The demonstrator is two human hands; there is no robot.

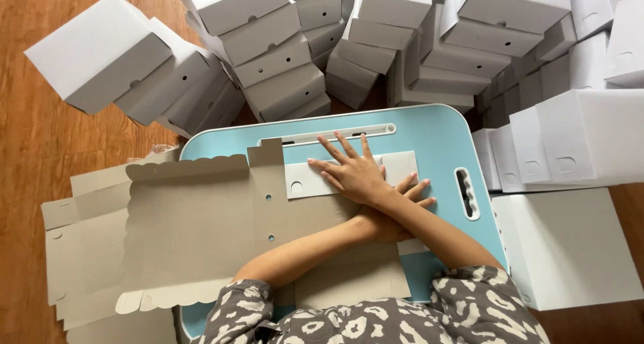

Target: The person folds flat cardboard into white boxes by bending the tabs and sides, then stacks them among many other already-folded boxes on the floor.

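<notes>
- Grey-brown cardboard, matte and stiff: the flat box blank [188, 237] lies unfolded with its long axis running left to right, its left part hanging off over more flat blanks [67, 250] on the wooden floor [40, 156], its scalloped edges along the far and near sides.
- Far left on the floor, finished white boxes [100, 55] lean in a toppled row; more stacks [282, 62] stand beyond the far edge of the worktop.
- My forearms cross over the blank's right part. My right hand [355, 173] reaches leftward, fingers [333, 146] spread open and flat, palm pressing down on the white folded flap [305, 182] at the blank's far right end. It grips nothing.
- My left hand [396, 213] lies beneath the right wrist, fingers [419, 191] straight and pointing right, resting flat on the card; it holds nothing either.
- The flap lies directly under my right palm, so that hand is the nearer one.
- Pale blue and smooth, the rounded worktop [436, 136] has a long slot at its far edge and a handle cutout [466, 193] on the right.
- Right of it, more white boxes [577, 143] are stacked, with a large flat-topped one [570, 243] nearer.
</notes>
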